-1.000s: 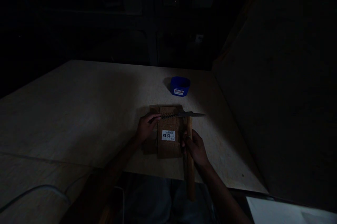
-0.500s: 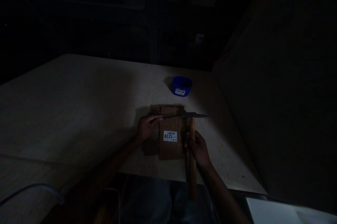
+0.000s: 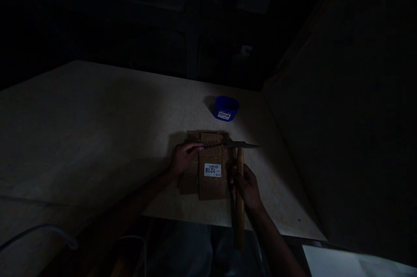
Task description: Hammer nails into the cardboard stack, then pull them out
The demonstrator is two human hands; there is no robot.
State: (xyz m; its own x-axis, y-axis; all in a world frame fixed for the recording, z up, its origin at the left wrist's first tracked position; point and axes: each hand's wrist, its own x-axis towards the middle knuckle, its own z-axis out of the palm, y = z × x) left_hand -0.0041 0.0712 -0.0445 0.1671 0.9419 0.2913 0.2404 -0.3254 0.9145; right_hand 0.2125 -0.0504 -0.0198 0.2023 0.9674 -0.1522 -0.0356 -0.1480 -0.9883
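A brown wooden block (image 3: 211,183) with a white label reading 1218 lies on the pale board table (image 3: 97,129). My left hand (image 3: 183,159) rests on the block's left side and pinches a thin dark spiral bit (image 3: 211,144) that lies across its top. My right hand (image 3: 246,186) is closed round the wooden handle (image 3: 240,216) of a hammer-like tool, whose flat metal head (image 3: 243,144) points right at the block's far right corner. The scene is very dim.
A small blue tub (image 3: 226,108) with a label stands behind the block. A tall board panel (image 3: 342,116) rises along the table's right side. A cable (image 3: 42,231) loops at the lower left, and a white sheet (image 3: 345,262) lies at the lower right.
The view has tilted slightly, so block and hands sit a little lower and to the right. My hands keep their grips; no clear motion of the tool.
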